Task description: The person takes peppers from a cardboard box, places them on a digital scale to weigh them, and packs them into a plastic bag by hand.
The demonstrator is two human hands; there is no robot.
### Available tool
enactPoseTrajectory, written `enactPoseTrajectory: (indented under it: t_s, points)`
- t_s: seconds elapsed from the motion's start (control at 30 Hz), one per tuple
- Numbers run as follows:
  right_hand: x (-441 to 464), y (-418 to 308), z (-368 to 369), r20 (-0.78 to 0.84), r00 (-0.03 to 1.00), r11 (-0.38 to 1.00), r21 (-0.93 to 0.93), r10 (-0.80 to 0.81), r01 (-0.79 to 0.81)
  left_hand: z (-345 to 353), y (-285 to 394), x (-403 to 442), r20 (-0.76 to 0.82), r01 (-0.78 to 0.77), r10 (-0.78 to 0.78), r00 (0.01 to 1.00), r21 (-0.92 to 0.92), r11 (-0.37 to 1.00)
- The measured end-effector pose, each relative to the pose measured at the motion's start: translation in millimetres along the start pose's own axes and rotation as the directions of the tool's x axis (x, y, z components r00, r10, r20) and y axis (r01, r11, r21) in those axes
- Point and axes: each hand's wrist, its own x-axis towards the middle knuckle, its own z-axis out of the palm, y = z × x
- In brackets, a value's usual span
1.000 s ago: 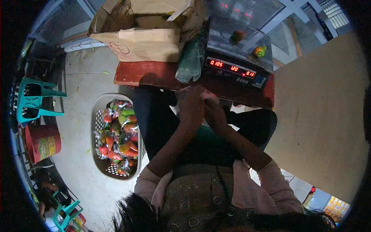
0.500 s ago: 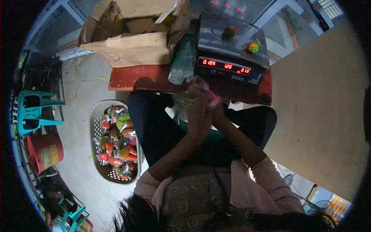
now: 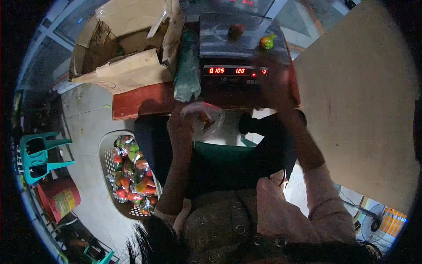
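Observation:
My left hand point(image 3: 179, 125) is closed on the edge of a clear plastic bag point(image 3: 211, 121), which hangs open above my lap with something reddish inside. Blurred by motion, my right hand point(image 3: 269, 72) is over the right end of the black scale point(image 3: 228, 81), partly covering its red display; its fingers cannot be made out. An orange-green pepper point(image 3: 267, 42) lies on the scale's plate just beyond that hand, and a darker reddish pepper point(image 3: 236, 31) lies farther left. The display reads 0.105 and 1.20. Left of the scale is a bundle of greenish plastic bags point(image 3: 187, 72).
An open cardboard box point(image 3: 127, 72) stands on the red bench point(image 3: 140, 102). On the floor at left are a basket point(image 3: 105, 152) of bagged peppers, a teal stool point(image 3: 41, 156) and a red bucket point(image 3: 59, 200). A wooden board point(image 3: 356, 110) is at right.
My hands have parted: the left moved left with the bag, the right moved up to the scale. The bag now shows open. The view has shifted, so the scale appears farther left.

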Motion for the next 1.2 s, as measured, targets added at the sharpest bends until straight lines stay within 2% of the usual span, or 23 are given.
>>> enactPoseTrajectory:
  t_s: [0.07, 0.13, 0.2, 0.23, 0.27, 0.33, 0.4, 0.43, 0.47, 0.5, 0.57, 0.63, 0.67, 0.7, 0.77, 0.8, 0.87, 0.93, 0.97, 1.03, 1.13, 1.17, 1.2]
  points:
    - [46, -16, -21, -0.081, 0.973, 0.957, -0.215, -0.215, 0.194, -12, 6, 3, 0.003, -0.008, 0.008, 1.000, -0.053, 0.999]
    - [73, 58, -6, -0.029, 0.948, 0.784, -0.570, -0.317, 0.244, -22, 16, 0, -0.046, -0.033, 0.026, 0.999, -0.151, 0.988]
    - [83, 93, 5, 0.066, 0.995, 0.837, -0.538, -0.076, 0.099, -34, 33, 0, -0.093, -0.043, 0.024, 0.995, -0.203, 0.978]
    - [87, 79, 3, 0.189, 0.975, 0.791, -0.612, 0.118, 0.023, -41, 45, 0, -0.098, -0.027, 0.007, 0.995, -0.200, 0.980]
    - [90, 93, 10, 0.136, 0.986, 0.853, -0.522, 0.100, -0.015, -45, 51, 0, -0.101, -0.011, -0.009, 0.995, -0.198, 0.980]
    - [94, 122, 23, 0.047, 0.998, 0.951, -0.308, 0.044, -0.028, -44, 26, 7, -0.182, -0.123, 0.075, 0.980, -0.268, 0.955]
    - [85, 114, 20, 0.003, 0.995, 0.994, -0.047, -0.098, 0.098, -50, 10, 12, -0.175, -0.094, 0.015, 0.985, -0.455, 0.886]
    - [75, 95, 12, -0.023, 0.982, 0.977, 0.091, -0.189, 0.190, -56, 15, 13, -0.111, -0.001, -0.081, 0.991, -0.594, 0.805]
    - [61, 62, 1, 0.072, 0.997, 0.962, 0.272, -0.032, 0.011, -59, 17, 14, -0.032, 0.093, -0.165, 0.986, -0.713, 0.695]
    - [40, 27, -6, 0.191, 0.976, 0.889, 0.421, 0.108, -0.181, -57, 15, 15, -0.062, 0.071, -0.170, 0.984, -0.728, 0.682]
    - [-6, -13, -1, 0.411, 0.903, 0.786, 0.517, 0.120, -0.340, -50, 9, 16, -0.115, 0.027, -0.172, 0.978, -0.755, 0.655]
    - [-39, -35, 13, 0.590, 0.805, 0.843, 0.465, -0.066, -0.271, -42, 17, 13, -0.199, -0.086, -0.039, 0.979, -0.581, 0.809]
    - [-41, -71, 25, 0.548, 0.762, 0.768, 0.632, -0.344, -0.108, -42, 21, 11, -0.216, -0.115, 0.006, 0.976, -0.496, 0.861]
    - [-58, -74, 52, 0.561, 0.790, 0.590, 0.734, -0.249, -0.335, -42, 25, 10, -0.233, -0.144, 0.051, 0.971, -0.406, 0.903]
    - [-70, -87, 82, 0.590, 0.797, 0.181, 0.804, -0.126, -0.567, -47, 33, 8, -0.233, -0.148, 0.088, 0.969, -0.252, 0.956]
    - [-66, -102, 85, 0.594, 0.798, 0.008, 0.803, -0.098, -0.596, -51, 38, 7, -0.252, -0.174, 0.082, 0.964, -0.367, 0.914]
    - [-58, -127, 80, 0.591, 0.801, -0.152, 0.787, -0.097, -0.599, -58, 48, 4, -0.292, -0.227, 0.062, 0.954, -0.575, 0.786]
    - [-54, -152, 67, 0.569, 0.810, -0.128, 0.801, -0.140, -0.585, -70, 61, -10, -0.383, -0.351, 0.206, 0.901, -0.361, 0.864]
    - [-56, -159, 64, 0.554, 0.826, 0.026, 0.831, -0.105, -0.555, -76, 70, -21, -0.413, -0.401, 0.280, 0.866, -0.242, 0.884]
    - [-65, -171, 62, 0.511, 0.859, 0.328, 0.820, -0.046, -0.470, -78, 80, -47, -0.388, -0.348, 0.283, 0.877, -0.108, 0.931]
    - [-91, -161, 96, 0.357, 0.934, 0.534, 0.795, -0.030, -0.287, -74, 66, -63, -0.323, -0.382, 0.421, 0.847, 0.181, 0.906]
    - [-100, -159, 103, 0.459, 0.888, 0.444, 0.800, -0.020, -0.403, -74, 63, -69, -0.291, -0.404, 0.474, 0.831, 0.271, 0.874]
    - [-105, -161, 105, 0.557, 0.830, 0.351, 0.781, -0.018, -0.516, -74, 60, -76, -0.289, -0.320, 0.383, 0.877, 0.243, 0.916]
